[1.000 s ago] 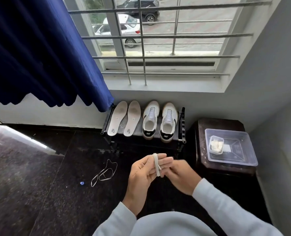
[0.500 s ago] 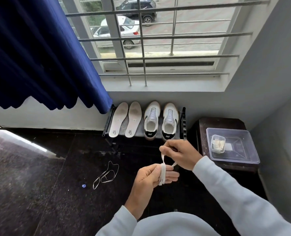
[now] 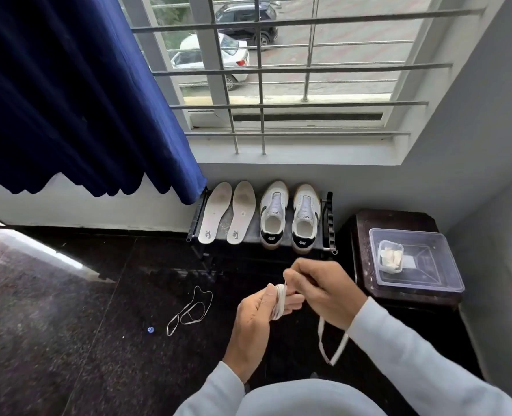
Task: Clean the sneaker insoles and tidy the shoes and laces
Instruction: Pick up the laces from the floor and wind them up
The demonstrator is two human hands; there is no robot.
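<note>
Black stone floor [image 3: 68, 340] fills most of the room from where I stand. A low shoe rack [image 3: 328, 223] sits at its far edge, against the wall under the window. Just right of the rack, a dark stool [image 3: 398, 217] carries a clear plastic box [image 3: 446, 265].

The two sneakers [image 3: 274, 205] stand at the right end of the rack top, heels to its front edge. The two insoles [image 3: 242, 211] lie flat at the left end, beside them.

Both of the person's hands are raised over the floor, just in front of the rack's front edge. The left grip [image 3: 256, 316] has its fingers wound round with a white lace [image 3: 279, 301], and the thumb pins the turns down. The right grip [image 3: 323, 288] touches those fingertips from the far right side and is curled tight, pinching the same lace.

The coil's turns run roughly upright across the left fingers. The free tail [image 3: 334, 345] drops from below the right grip and hangs low and to the right, under that wrist.

The right hand is the nearer one to the slack. I judge the next wrap must carry it up and leftward over the coil.

A second lace [image 3: 191, 309] lies loose on the floor, well left of the hands, towards the rack's left front corner.
</note>
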